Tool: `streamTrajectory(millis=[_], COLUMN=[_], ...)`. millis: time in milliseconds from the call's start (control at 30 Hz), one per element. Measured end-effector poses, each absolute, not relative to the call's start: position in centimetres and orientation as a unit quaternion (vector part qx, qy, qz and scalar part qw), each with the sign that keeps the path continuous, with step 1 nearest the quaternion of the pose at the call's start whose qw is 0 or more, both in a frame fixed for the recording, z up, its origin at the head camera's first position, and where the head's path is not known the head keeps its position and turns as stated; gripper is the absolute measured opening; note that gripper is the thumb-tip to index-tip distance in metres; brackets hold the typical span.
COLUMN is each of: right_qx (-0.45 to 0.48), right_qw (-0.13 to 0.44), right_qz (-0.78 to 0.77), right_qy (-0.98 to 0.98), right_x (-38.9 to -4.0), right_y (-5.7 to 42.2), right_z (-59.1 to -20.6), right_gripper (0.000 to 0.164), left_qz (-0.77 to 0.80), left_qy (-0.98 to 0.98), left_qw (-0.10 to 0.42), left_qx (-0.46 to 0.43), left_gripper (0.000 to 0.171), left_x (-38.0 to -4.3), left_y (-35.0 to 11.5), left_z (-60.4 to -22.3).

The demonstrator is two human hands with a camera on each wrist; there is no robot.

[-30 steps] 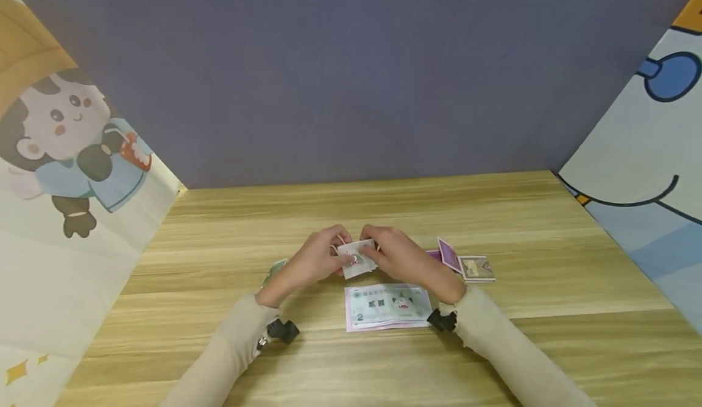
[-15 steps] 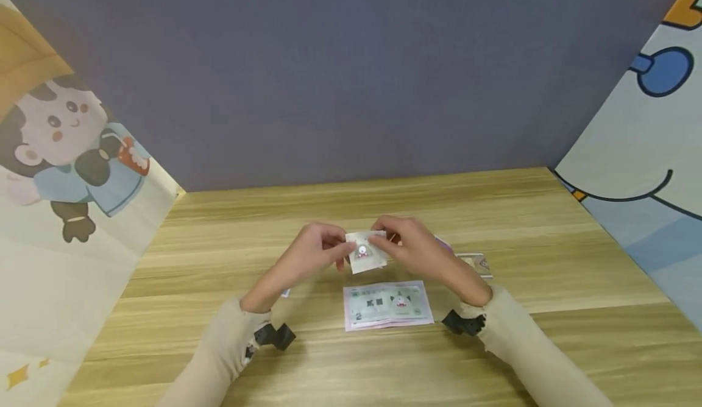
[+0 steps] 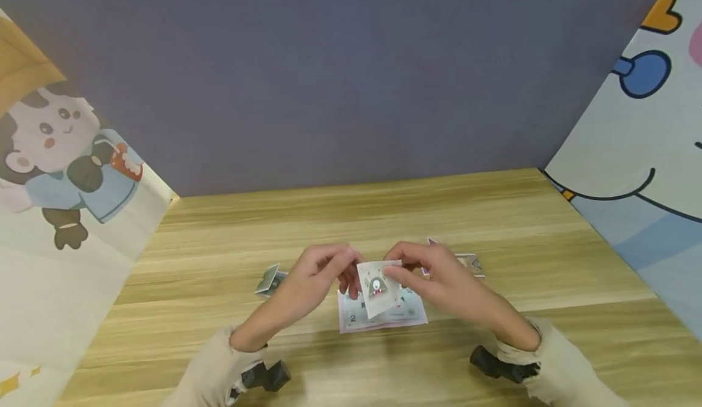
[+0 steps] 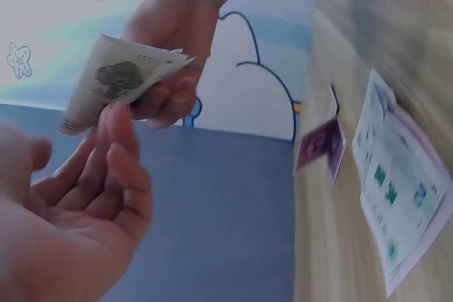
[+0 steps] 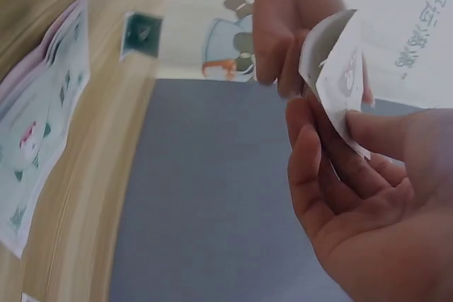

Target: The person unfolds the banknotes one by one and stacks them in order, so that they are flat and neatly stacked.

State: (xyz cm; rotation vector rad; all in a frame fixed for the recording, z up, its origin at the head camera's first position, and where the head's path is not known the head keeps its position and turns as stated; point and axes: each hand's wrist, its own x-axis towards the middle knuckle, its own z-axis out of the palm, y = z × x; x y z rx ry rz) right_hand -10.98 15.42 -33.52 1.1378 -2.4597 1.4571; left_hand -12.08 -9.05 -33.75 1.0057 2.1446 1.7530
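A folded play banknote (image 3: 378, 290), pale with a cartoon figure on it, is held up above the table. My right hand (image 3: 446, 279) pinches its upper right corner between thumb and fingers. At the note's left edge is my left hand (image 3: 315, 282), its fingers loosely bent and its thumb apart from the paper. The left wrist view has the left fingertips by the lower edge of the banknote (image 4: 117, 79); whether they touch it is unclear. In the right wrist view the folded banknote (image 5: 345, 79) gapes between its layers. Below lies a flat stack of play banknotes (image 3: 356, 320), green on pink.
A folded green note (image 3: 269, 279) stands partly unfolded on the left of the wooden table (image 3: 307, 218). Partly behind the right hand are a purple folded note (image 4: 322, 146) and a brown note (image 3: 470, 264). A grey panel (image 3: 351, 90) rises at the back.
The folded banknote has come down and nearer, now overlapping the stack in the head view. My right hand keeps its pinch, while the left thumb has come off the note. The green note is uncovered.
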Motion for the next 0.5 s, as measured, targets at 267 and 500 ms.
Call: streamTrajectory(millis=[267, 500], right_qx=[0.416, 0.441], right_qw=[0.109, 0.193], right_qz=[0.448, 0.387], right_qy=[-0.784, -0.786], right_x=[-10.6, -10.9], right_y=[14.3, 14.5], right_z=[-34.2, -34.8], right_gripper=[0.019, 0.017], left_qz=[0.642, 0.64], left_qy=[0.659, 0.655], left_qw=[0.178, 0.197], left_qx=[0.348, 0.35], left_gripper=[0.036, 0.044], left_x=[-12.3, -12.3], left_y=[-8.1, -7.6], left_z=[-35.8, -36.6])
